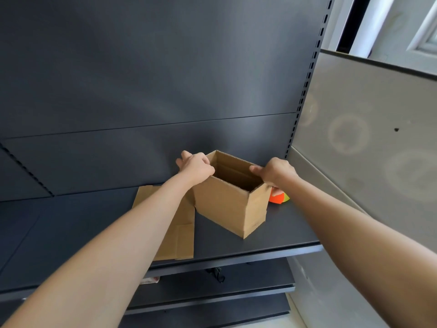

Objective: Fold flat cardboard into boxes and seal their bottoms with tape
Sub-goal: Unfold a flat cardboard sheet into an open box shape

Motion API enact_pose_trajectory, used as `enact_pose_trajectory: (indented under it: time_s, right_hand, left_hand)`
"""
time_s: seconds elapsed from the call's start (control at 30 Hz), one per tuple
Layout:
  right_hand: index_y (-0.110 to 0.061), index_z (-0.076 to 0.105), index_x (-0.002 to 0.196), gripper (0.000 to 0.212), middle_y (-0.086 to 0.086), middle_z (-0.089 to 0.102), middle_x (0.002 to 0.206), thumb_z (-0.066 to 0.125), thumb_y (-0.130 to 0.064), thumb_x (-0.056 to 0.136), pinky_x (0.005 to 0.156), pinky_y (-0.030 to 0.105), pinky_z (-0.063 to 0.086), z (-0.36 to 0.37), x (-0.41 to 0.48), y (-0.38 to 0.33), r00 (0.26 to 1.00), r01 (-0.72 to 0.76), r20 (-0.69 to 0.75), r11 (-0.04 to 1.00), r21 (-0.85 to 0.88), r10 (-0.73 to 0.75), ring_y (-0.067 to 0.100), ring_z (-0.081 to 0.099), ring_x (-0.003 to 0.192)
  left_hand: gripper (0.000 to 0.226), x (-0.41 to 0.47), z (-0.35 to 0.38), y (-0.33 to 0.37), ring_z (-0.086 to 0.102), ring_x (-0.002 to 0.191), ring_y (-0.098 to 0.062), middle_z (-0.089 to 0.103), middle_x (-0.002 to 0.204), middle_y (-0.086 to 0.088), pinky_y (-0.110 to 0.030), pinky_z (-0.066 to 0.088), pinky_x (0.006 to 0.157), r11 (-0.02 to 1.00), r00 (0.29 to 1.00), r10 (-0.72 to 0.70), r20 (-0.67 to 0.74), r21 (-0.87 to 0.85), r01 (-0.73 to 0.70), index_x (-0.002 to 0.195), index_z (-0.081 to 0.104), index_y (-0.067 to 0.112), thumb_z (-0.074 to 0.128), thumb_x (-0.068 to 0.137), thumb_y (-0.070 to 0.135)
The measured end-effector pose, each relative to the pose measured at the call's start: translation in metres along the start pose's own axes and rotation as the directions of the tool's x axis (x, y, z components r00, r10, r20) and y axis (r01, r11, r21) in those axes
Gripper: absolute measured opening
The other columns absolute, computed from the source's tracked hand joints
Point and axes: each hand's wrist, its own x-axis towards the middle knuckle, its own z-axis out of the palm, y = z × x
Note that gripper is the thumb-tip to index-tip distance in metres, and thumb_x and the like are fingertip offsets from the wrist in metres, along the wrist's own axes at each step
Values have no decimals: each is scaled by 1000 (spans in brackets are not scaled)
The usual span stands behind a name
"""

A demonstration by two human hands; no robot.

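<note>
Left hand, right hand: fingers clamped on rim of corrugated cardboard box, open-topped.

An orange and yellow thing peeks out behind the box, mostly covered by it and the right hand; I can't make out what it is. The left forearm hides part of the flat cardboard. The box's underside is out of sight. Beneath the shelf, a small pale item shows only partly.
</note>
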Motion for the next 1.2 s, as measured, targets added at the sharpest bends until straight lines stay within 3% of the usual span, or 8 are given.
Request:
enact_pose_trajectory:
  time_s: [0.13,0.23,0.37,0.57,0.7,0.87,1.0,1.2]
  right_hand:
    - [-8,40,99,42,10,51,84,72,-29,84,52,32,52,3,7,1,996,37,79,999,-40,-34,27,59,71]
    - [-13,28,113,30,11,43,87,50,-12,92,62,32,40,6,12,2,997,49,65,999,-12,-49,32,48,91]
    - [-13,15,148,59,17,48,111,35,-5,93,77,35,40,3,24,18,995,97,-1,995,19,-97,30,48,98]
    - [-31,18,149,74,12,47,109,31,2,85,52,28,42,-3,26,24,987,108,85,962,252,-133,26,50,83]
    - [-27,41,141,52,7,58,113,47,-5,94,65,29,48,-1,27,33,976,79,147,890,450,-161,21,55,87]
    - [-21,58,125,37,5,61,108,44,-44,98,66,28,50,-1,31,44,981,-22,160,747,665,-113,20,58,85]
    - [-19,51,133,39,7,62,120,48,-37,99,62,28,48,-2,34,50,970,-39,202,729,684,-138,19,60,87]
    - [-17,48,136,40,5,51,136,51,-29,98,67,31,50,-8,35,52,947,-77,283,744,664,-155,24,60,103]
  left_hand:
    - [53,-2,-2,-5,51,102,-26,33,140,-8,-26,52,62,994,990,23,136,-107,-8,137,46,28,53,89,5]
    - [61,-7,-2,-5,50,68,-14,44,139,-15,-21,46,45,977,975,23,222,-210,24,145,35,30,49,93,3]
    - [56,-16,-3,-2,48,66,-13,40,142,-19,-24,52,51,903,949,4,315,-409,132,146,36,29,44,96,5]
    - [66,-21,-12,-4,55,75,-16,42,133,-15,-36,58,78,867,888,53,457,-462,186,146,33,30,52,93,-3]
    - [66,-23,-10,-2,48,68,-13,49,95,-8,-27,57,64,892,891,48,452,-421,166,146,33,31,55,92,0]
    - [62,-25,-8,-4,45,71,-14,46,128,-22,-19,45,51,912,905,59,422,-391,122,145,35,32,54,94,4]
    - [62,-24,-2,-6,42,72,-13,49,91,-3,-21,41,54,909,913,76,402,-404,103,145,33,32,57,93,8]
    - [65,-20,6,-9,40,70,-13,45,108,-6,-18,37,47,931,940,66,334,-359,62,145,31,36,61,92,13]
